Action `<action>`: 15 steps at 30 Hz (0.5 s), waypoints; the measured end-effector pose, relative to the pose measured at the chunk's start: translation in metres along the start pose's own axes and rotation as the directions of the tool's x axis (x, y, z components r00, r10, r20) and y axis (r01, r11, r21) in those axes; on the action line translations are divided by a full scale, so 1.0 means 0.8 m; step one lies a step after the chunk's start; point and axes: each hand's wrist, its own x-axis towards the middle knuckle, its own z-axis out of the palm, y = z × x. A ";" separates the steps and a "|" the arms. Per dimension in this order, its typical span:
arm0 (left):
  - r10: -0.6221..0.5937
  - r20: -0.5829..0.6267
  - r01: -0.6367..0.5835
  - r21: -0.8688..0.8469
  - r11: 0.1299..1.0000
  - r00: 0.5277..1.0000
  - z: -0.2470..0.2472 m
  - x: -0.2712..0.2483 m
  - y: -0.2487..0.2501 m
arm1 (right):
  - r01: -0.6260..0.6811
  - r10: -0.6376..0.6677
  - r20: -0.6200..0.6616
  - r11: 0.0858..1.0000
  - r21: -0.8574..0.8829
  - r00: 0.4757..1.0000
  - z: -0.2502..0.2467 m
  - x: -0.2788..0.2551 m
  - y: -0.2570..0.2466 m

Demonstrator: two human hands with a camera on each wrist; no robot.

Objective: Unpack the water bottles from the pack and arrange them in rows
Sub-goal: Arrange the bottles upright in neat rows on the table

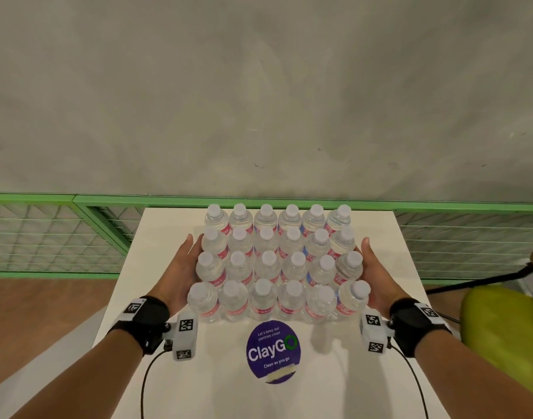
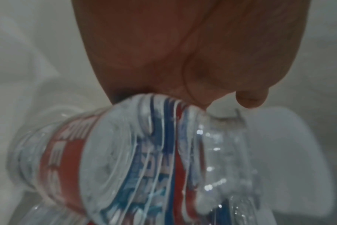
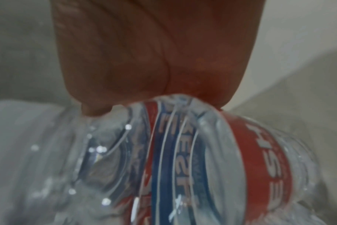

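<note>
Wall [image 1: 259, 86]: grey, plain, filling the upper half of the head view.

Green mesh fencing [image 1: 47, 234]: runs along the foot of the wall, behind the desk on both sides.

Desk [image 1: 380, 373]: white top, extending from the fencing toward the viewer.

Green seat [image 1: 507, 325]: at the desk's right edge, partly out of view.

Water bottles [image 1: 268, 267]: twenty-four clear bottles with white caps and red-and-blue labels, standing on the far half of the desk in four rows of six, packed touching one another. The two at the right end of the near rows lean somewhat; the rest stand upright.

Round sticker [image 1: 272, 352]: purple, lettered "ClayGo", stuck to the desk just in front of the near row.

Left hand [image 1: 180, 267]: flat against the left flank of the block, fingers straight, palm touching the outer bottles of the middle rows. Grip released; nothing clasped. The left wrist view shows palm [image 2: 164, 53] pressed to a bottle side [image 2: 144, 152].

Right hand [image 1: 377, 273]: mirrored on the right flank, fingers straight, palm against the outer bottles. Grip released likewise. The right wrist view shows palm [image 3: 154, 53] against a labelled bottle [image 3: 183, 159].

Wrist bands [image 1: 147, 316]: black, one per wrist, carrying white marker blocks and cables.
</note>
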 end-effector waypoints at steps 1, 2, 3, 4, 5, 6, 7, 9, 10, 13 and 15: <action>0.004 -0.006 -0.004 -0.001 1.000 1.000 -0.002 0.001 -0.002 | -0.009 0.009 0.001 1.000 -0.006 1.000 0.001 0.001 0.000; 0.010 -0.008 -0.010 0.000 1.000 1.000 -0.002 0.002 -0.003 | -0.018 0.018 -0.006 1.000 -0.013 1.000 0.002 0.001 0.001; 0.015 -0.005 -0.015 0.005 1.000 1.000 -0.001 0.002 -0.004 | -0.018 0.018 -0.012 1.000 -0.021 1.000 0.002 0.001 0.001; 0.015 -0.006 -0.015 0.022 1.000 1.000 -0.001 0.001 -0.003 | -0.018 0.017 -0.018 0.999 -0.036 1.000 0.001 0.000 0.000; 0.016 -0.007 -0.015 0.043 0.999 1.000 0.001 0.001 -0.001 | -0.012 0.011 -0.028 0.998 -0.060 1.000 -0.002 0.001 -0.001; 0.015 -0.016 -0.014 0.064 0.998 1.000 0.002 -0.001 0.002 | -0.003 -0.002 -0.055 0.996 -0.090 0.998 -0.006 0.002 -0.003; 0.020 -0.045 -0.016 0.085 0.996 0.999 -0.001 -0.002 0.006 | 0.004 -0.014 -0.096 0.995 -0.099 0.995 -0.014 0.004 -0.004; 0.058 -0.167 -0.035 0.134 0.990 0.984 -0.015 -0.007 0.011 | 0.017 -0.043 -0.207 0.991 -0.130 0.977 -0.033 0.004 -0.005; 0.075 -0.210 -0.045 0.144 0.989 0.975 -0.024 -0.013 0.011 | 0.016 -0.058 -0.272 0.988 -0.155 0.961 -0.040 -0.001 -0.003; 0.140 -0.299 -0.114 0.102 0.988 0.944 -0.036 -0.045 -0.017 | 0.120 -0.175 -0.440 0.982 -0.149 0.881 -0.054 -0.030 0.029; 0.240 -0.375 -0.191 0.163 0.968 0.895 -0.025 -0.074 -0.058 | 0.183 -0.222 -0.503 0.975 -0.126 0.835 -0.056 -0.058 0.074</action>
